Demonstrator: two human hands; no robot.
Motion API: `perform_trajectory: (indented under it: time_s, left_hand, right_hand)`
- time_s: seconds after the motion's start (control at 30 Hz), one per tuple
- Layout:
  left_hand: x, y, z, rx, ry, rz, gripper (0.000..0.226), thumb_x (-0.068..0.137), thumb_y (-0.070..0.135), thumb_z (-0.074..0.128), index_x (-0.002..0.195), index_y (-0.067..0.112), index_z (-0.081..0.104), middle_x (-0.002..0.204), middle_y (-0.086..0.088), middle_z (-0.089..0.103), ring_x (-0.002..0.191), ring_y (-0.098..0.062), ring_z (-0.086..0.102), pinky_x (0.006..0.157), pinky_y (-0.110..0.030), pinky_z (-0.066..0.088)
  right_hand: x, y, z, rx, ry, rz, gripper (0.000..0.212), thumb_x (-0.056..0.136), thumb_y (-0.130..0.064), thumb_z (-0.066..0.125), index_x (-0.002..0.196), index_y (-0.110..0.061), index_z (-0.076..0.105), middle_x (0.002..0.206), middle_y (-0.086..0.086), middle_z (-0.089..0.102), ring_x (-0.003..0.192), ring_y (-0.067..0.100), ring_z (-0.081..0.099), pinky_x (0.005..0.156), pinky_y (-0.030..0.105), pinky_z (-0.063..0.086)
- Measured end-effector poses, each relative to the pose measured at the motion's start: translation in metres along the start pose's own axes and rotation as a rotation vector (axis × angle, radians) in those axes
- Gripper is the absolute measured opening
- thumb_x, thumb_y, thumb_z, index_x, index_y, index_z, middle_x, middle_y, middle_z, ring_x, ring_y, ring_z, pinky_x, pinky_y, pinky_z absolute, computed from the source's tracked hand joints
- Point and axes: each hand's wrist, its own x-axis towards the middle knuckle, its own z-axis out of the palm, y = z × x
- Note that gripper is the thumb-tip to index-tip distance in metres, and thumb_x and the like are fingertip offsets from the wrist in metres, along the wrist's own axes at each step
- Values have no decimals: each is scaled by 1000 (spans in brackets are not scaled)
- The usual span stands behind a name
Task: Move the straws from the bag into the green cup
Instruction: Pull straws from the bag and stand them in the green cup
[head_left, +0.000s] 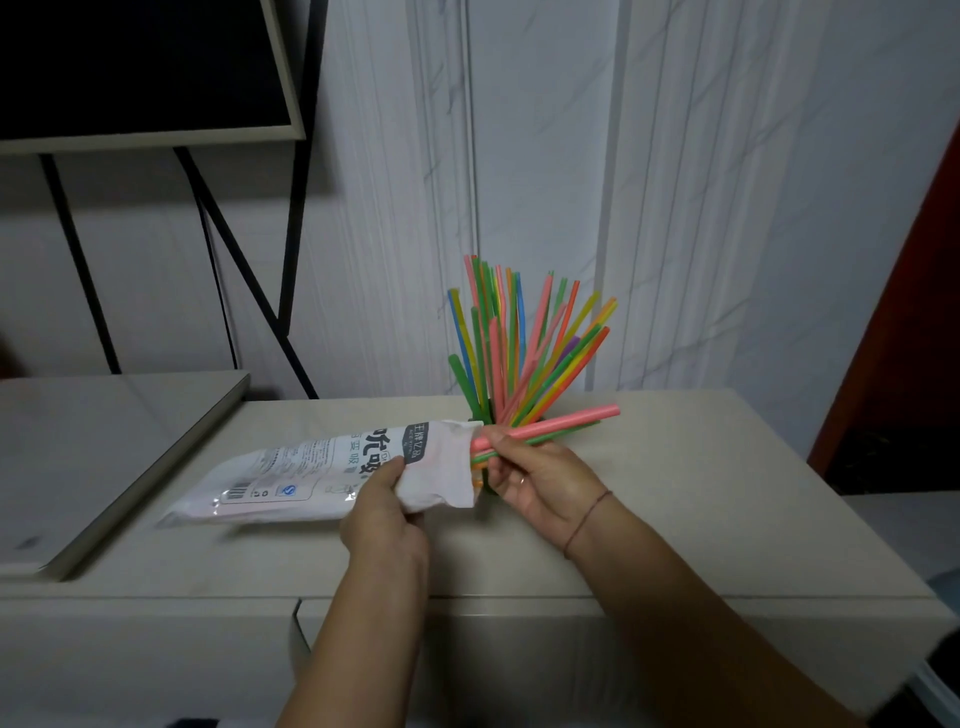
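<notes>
Pinching a few straws (550, 426) at the mouth of the bag (291, 478), right hand (535, 483) fingers clamped on them, left hand (384, 509) gripping the bag over the worktop (675, 493). Could tip the crowded green cup (486, 481) just behind, or drop loose straws.

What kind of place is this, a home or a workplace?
Probably a room in a home: a beige cabinet stands against a marble-patterned wall, and a dark framed screen sits on a black stand at the left.
</notes>
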Motion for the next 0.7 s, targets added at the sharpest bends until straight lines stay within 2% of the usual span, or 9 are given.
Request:
perform_trajectory:
  time_s: [0.13,0.23,0.33,0.43,0.53,0.7]
  left_hand:
    - [3,2,0,-2,8,-1,51,79,-6,63,129,5,56,126,-10,64,94,-23,66,60,-30,58]
    - [5,7,-1,-33,18,16,50,80,-8,61,128,5,55,124,-10,64,82,-19,65,53,-31,57]
    - [8,12,-2,-61,38,35,43,82,-9,59,120,9,55,121,-10,64,76,-17,63,51,-31,56]
    - [11,15,-4,-64,61,43,48,82,-9,60,126,9,54,125,-10,63,76,-17,63,52,-28,56]
    - [16,16,-6,-62,73,49,50,82,-9,59,129,7,53,127,-10,63,86,-21,64,56,-30,57]
    - [21,16,-7,-71,77,48,49,82,-10,57,129,5,53,128,-12,62,75,-17,62,82,-39,56]
  right_hand:
    - [0,-5,3,-89,53,-101,11,88,3,55,80,0,62,50,0,58,41,4,50,43,14,46]
    - [-2,-21,-7,-101,132,-139,12,87,2,57,77,3,61,50,4,55,40,7,52,43,15,48]
    - [-2,-36,-18,-94,178,-190,13,88,1,57,75,4,60,45,3,56,38,6,54,42,16,49]
    - [-1,-47,-27,-120,215,-229,9,87,-1,59,80,4,61,45,1,58,40,5,56,45,16,51]
    - [-2,-56,-35,-128,250,-270,8,87,-1,59,85,6,61,44,1,57,39,5,56,45,16,51]
    - [-2,-71,-47,-166,333,-387,7,85,-3,63,82,4,62,44,0,57,38,5,55,46,16,52]
